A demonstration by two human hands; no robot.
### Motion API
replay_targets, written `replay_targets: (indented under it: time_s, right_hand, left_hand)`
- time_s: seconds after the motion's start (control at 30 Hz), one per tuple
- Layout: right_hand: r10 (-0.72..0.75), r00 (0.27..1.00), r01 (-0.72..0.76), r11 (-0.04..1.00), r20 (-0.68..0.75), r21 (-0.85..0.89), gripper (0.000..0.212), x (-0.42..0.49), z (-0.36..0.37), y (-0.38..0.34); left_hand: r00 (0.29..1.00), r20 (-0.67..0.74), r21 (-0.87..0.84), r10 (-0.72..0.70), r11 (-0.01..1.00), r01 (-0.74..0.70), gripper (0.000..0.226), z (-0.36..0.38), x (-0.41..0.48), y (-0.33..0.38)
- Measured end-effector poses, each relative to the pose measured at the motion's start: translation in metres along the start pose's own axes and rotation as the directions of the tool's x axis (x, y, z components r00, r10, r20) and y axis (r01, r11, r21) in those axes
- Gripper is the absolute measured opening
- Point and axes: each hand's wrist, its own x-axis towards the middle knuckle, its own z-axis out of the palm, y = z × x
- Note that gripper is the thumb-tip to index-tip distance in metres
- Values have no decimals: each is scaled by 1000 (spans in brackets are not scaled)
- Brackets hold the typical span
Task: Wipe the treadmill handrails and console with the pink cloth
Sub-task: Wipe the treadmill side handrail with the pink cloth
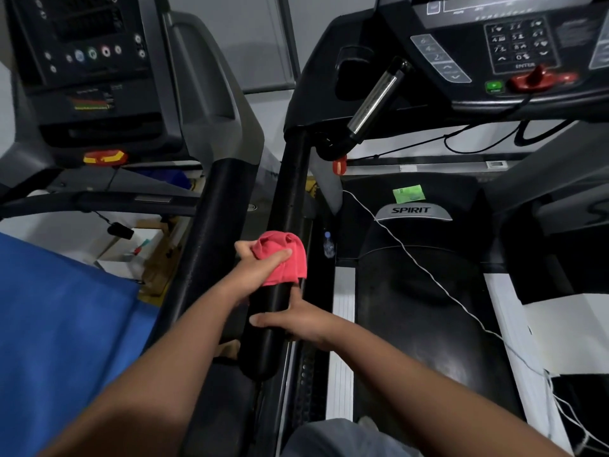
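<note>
Both hands are on the left handrail (283, 206) of the treadmill. The left hand (260, 265) clutches the pink cloth (285, 255), bunched and wrapped over the black rail, while the right hand (296, 319) grips the rail itself just below the cloth, steadying it. Handrail wiping looks like the step in hand. Ahead, the rail runs up towards the console (514, 44), so the next stroke should call for sliding the cloth further up, with firm pressure around the curve.

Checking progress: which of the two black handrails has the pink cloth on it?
The right-hand handrail, on the SPIRIT treadmill; the pink cloth wraps it. The neighbouring handrail is bare.
</note>
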Motion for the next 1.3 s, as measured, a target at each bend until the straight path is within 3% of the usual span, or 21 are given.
replay_targets:
  time_s: [0.07,0.13,0.2,0.27,0.3,0.33,0.4,0.47,0.53,0.6,0.67,0.77,0.8,0.9,0.93,1.07,1.2,1.3]
  right_hand:
    - [5,999,-3,999,54,-38,78,-7,-13,-1]
    - [-5,1000,5,1000,15,0,49,-9,-29,0]
    - [-67,976,90,990,-206,106,40,-7,-39,0]
    - [-137,846,229,966,-516,120,41,-3,-46,-2]
    - [-165,792,290,949,-588,124,39,-3,-47,-4]
    - [-181,774,343,925,-606,163,35,-3,-46,-8]
    - [-172,823,360,895,-542,263,29,-6,-42,-22]
    - [-182,869,334,902,-460,273,25,-5,-36,-31]
    - [-197,886,320,915,-420,247,29,1,-26,-33]
    - [-185,894,311,912,-409,267,36,6,-16,-35]
    - [-130,908,262,917,-398,299,56,13,-12,-42]
    - [-47,903,160,960,-427,232,69,22,-11,-51]
    - [-27,903,148,956,-429,253,70,23,-10,-52]
    - [6,890,139,949,-456,284,75,26,2,-51]
    - [7,882,129,958,-470,255,76,22,8,-49]
    - [-94,845,104,995,-526,-10,71,10,20,-33]
    - [-174,857,199,980,-486,0,69,8,12,-24]
    - [-215,825,240,971,-523,-22,63,19,3,-31]
  left_hand:
    - [997,-79,48,28,999,-24,57,8,-11,5]
    - [980,-186,186,71,982,-36,57,18,-25,7]
    - [958,-259,364,122,931,-20,65,31,-40,8]
    - [953,-270,482,138,876,9,71,40,-48,12]
    - [957,-256,530,140,848,18,73,44,-51,15]
    - [960,-239,571,143,821,20,73,46,-55,19]
    - [960,-205,630,189,776,-18,64,47,-63,26]
    - [928,-175,664,329,736,-135,45,43,-69,33]
    - [882,-159,592,443,758,-274,29,34,-67,33]
    - [906,-162,314,390,891,-327,24,24,-68,32]
    - [892,-253,127,373,927,-352,26,17,-64,23]
    - [843,-434,151,318,948,-280,15,13,-51,2]
    - [876,-427,108,225,974,-198,14,14,-47,-2]
    - [966,-249,14,-63,998,69,58,20,-37,-12]
    - [970,-219,19,-103,994,110,61,22,-36,-12]
    - [954,-283,58,-98,991,119,50,25,-34,-11]
    - [943,-320,72,-88,990,117,47,27,-33,-12]
    - [939,-337,76,-69,992,101,49,28,-31,-13]
